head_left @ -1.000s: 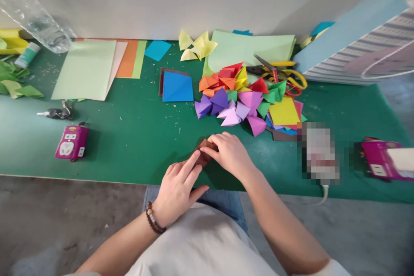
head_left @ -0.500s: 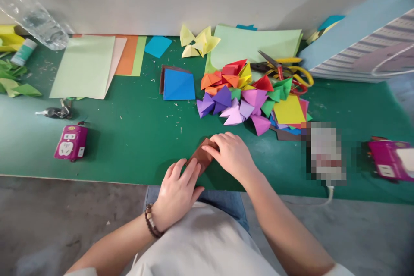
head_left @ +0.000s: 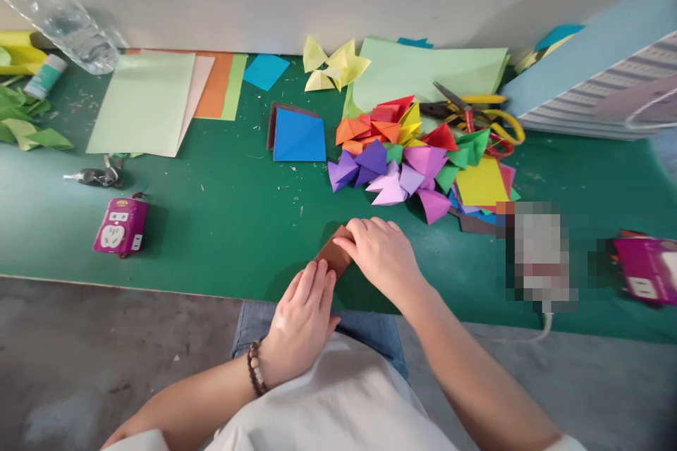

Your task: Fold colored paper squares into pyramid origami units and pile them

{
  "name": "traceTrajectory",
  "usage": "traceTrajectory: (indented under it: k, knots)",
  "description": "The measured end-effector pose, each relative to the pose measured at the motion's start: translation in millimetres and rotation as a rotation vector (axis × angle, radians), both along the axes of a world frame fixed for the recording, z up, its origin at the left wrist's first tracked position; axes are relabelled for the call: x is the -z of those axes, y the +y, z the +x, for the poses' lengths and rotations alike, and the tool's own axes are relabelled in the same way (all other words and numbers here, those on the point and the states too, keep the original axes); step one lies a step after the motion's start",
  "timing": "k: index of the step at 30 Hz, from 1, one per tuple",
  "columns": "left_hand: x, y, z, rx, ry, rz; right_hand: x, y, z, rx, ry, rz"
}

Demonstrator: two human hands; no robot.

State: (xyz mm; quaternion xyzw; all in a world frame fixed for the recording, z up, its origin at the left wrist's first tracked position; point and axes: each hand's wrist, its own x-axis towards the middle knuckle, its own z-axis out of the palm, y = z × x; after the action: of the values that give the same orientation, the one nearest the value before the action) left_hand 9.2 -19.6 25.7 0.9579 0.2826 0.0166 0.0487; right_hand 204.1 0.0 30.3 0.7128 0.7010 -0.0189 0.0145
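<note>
A folded piece of brown paper (head_left: 335, 252) lies slantwise near the front edge of the green table. My left hand (head_left: 304, 310), with a beaded bracelet at the wrist, rests its outstretched fingers flat on the paper's lower end. At the upper end, my right hand (head_left: 383, 250) pinches the paper between curled fingers and thumb; that corner is hidden beneath them. Beyond my hands lie a stack of blue paper squares (head_left: 300, 135) over brown ones and a heap of folded paper pieces (head_left: 394, 155) in several colours.
Scissors (head_left: 465, 109) lie behind the heap, beside yellow paper squares (head_left: 482, 182). A purple socket block (head_left: 121, 227), keys (head_left: 98, 176), paper sheets (head_left: 142, 102), a glue stick (head_left: 46, 76) and a plastic bottle (head_left: 58, 10) are leftward. A blurred-out object with a cable (head_left: 547, 328) lies rightward.
My left hand's fingers have come closer together and slid slightly along the brown paper towards my right hand. My right hand keeps its hold. The whole view has shifted a little.
</note>
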Motion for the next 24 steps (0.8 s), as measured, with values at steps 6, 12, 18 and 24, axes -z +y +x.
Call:
traceTrajectory:
  k: [6, 12, 18, 24]
  knots:
    - [-0.9, -0.8, 3.4, 0.052, 0.014, 0.041, -1.8, 2.4, -0.1, 0.002, -0.001, -0.032]
    - [-2.0, -0.5, 3.7, 0.035, 0.033, 0.011, -1.2, 2.4, 0.3, 0.009, 0.01, -0.045]
    - [-0.4, 0.2, 2.4, 0.04, 0.017, 0.006, -1.2, 2.3, -0.2, 0.015, 0.013, -0.039]
    - [1.8, 1.4, 0.2, 0.063, 0.02, 0.012, -2.7, 3.1, -0.4, 0.019, 0.011, -0.046]
